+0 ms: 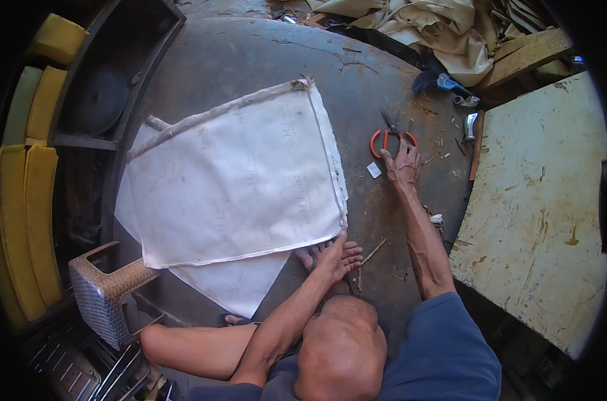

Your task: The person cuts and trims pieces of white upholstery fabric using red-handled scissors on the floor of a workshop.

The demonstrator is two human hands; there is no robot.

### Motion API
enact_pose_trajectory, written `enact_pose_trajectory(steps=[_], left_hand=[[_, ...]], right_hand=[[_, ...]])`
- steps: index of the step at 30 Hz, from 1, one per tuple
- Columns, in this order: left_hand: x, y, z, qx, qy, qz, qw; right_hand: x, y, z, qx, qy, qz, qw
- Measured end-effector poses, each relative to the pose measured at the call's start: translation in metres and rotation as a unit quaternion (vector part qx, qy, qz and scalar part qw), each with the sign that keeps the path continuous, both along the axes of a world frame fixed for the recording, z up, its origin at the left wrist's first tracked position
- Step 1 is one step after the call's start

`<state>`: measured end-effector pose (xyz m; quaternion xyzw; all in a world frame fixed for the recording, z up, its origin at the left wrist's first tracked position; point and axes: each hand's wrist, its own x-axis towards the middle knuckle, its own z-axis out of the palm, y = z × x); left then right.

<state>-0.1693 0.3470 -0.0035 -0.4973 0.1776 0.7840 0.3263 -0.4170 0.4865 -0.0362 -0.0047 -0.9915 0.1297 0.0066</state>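
A white fabric sheet (236, 180) with faint print lies on the floor, its top edge rolled and its right edge frayed. A second white piece (233, 287) sticks out from under it at the lower side. My left hand (333, 259) is at the sheet's lower right corner, fingers spread and palm partly turned up. Whether its thumb presses the fabric is hard to tell. With the arm stretched forward, my right hand (402, 164) has its fingers on the red handles of a pair of scissors (377, 142). The dark blades point away from me.
A small white paper square (374, 170) lies beside the scissors. Thin sticks (372, 257) and scraps litter the floor. A worn pale board (537, 207) stands at right, a patterned stool (106, 294) at left. Yellow cushions (26, 227) and crumpled beige cloth (424, 27) are farther out.
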Motion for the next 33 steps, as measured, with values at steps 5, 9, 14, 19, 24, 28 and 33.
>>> enact_pose_trajectory(steps=[5,9,14,19,24,28,33], left_hand=[[-0.01,0.015,-0.014,-0.022,-0.016,0.114,0.993],[-0.009,0.021,-0.02,-0.067,-0.033,0.137,0.988],[-0.001,0.019,-0.015,-0.15,0.015,0.129,0.98],[0.008,0.026,-0.008,-0.256,0.091,0.053,0.961],[0.007,0.026,-0.003,-0.307,0.076,0.038,0.948],[0.003,0.023,0.0,-0.219,0.063,0.078,0.971],[0.001,0.002,-0.002,-0.113,0.019,0.138,0.984]], right_hand=[[-0.001,-0.002,0.003,-0.074,-0.079,-0.037,0.993],[0.025,-0.011,0.016,-0.204,-0.184,-0.115,0.955],[0.107,-0.018,0.047,-0.298,-0.334,-0.082,0.891],[0.155,-0.032,0.058,-0.21,-0.334,-0.015,0.919],[0.16,-0.034,0.049,-0.223,-0.291,-0.007,0.93],[0.164,-0.017,0.024,-0.398,-0.325,-0.033,0.857],[0.182,-0.018,0.029,-0.481,-0.296,-0.13,0.815]])
